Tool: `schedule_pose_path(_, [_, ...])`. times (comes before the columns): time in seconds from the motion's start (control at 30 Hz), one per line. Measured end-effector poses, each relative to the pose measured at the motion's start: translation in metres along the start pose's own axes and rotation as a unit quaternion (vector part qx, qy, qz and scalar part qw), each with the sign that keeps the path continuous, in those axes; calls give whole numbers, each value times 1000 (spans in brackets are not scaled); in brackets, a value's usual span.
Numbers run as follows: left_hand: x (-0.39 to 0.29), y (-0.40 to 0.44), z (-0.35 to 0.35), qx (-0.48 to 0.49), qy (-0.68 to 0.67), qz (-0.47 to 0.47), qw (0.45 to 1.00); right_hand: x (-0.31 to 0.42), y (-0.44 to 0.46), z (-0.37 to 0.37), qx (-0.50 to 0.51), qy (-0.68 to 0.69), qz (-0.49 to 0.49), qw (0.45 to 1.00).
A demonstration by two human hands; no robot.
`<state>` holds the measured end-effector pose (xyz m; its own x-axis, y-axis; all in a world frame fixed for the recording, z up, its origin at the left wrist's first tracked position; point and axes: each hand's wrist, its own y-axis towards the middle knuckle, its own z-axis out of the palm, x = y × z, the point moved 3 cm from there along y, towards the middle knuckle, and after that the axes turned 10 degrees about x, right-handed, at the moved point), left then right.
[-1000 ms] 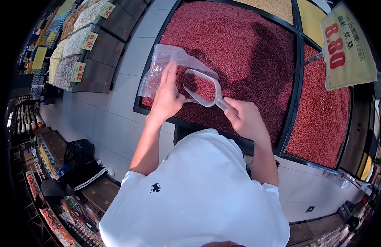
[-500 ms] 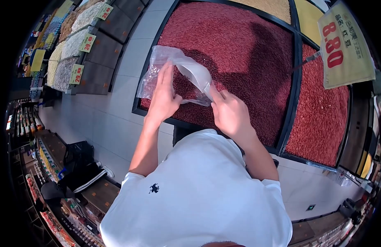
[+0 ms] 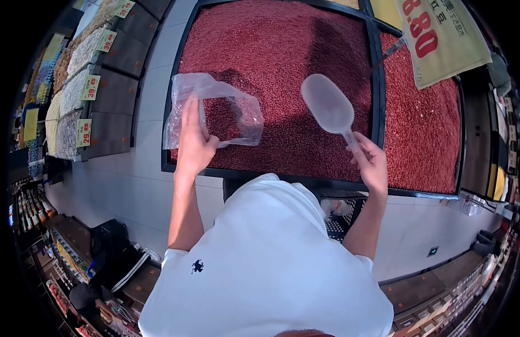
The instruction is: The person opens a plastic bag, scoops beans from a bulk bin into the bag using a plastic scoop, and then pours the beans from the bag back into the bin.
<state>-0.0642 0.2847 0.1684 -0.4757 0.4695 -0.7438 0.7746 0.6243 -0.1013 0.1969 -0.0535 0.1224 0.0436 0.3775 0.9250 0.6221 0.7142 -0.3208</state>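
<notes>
A clear plastic bag (image 3: 250,121) hangs with its mouth spread over the front left of a wide bin of dark red beans (image 3: 260,39). My left hand (image 3: 194,140) grips the bag's left side, fingers straight and pressed together. To the right, my right hand (image 3: 370,163) is closed round the handle of a translucent scoop (image 3: 327,103), held above the beans with its rounded end pointing up and left. Whether any beans lie in the scoop or the bag is hard to tell.
A black divider (image 3: 378,84) separates the bin from lighter red beans (image 3: 420,129). Over them hangs a price sign (image 3: 442,39). Dry-goods bins with price cards (image 3: 90,87) stand at left. A black basket (image 3: 350,216) is below the bin's edge; a person (image 3: 86,295) is at lower left.
My right hand has moved right with the scoop, away from the bag, and the scoop has turned over. The view has shifted, so the bin sits further left.
</notes>
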Motion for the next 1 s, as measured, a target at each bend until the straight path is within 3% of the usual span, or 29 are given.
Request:
schedule_pose_path(0.17, [1, 1, 2, -1, 3, 16, 1000, -92, 9, -41, -180, -156, 22, 971])
schedule_pose_path(0.3, [1, 0, 2, -3, 12, 18, 1000, -119, 16, -43, -231, -91, 2, 969])
schedule_pose_path(1.0, [2, -4, 0, -17, 21, 23, 999, -113, 74, 25, -180, -98, -62, 977])
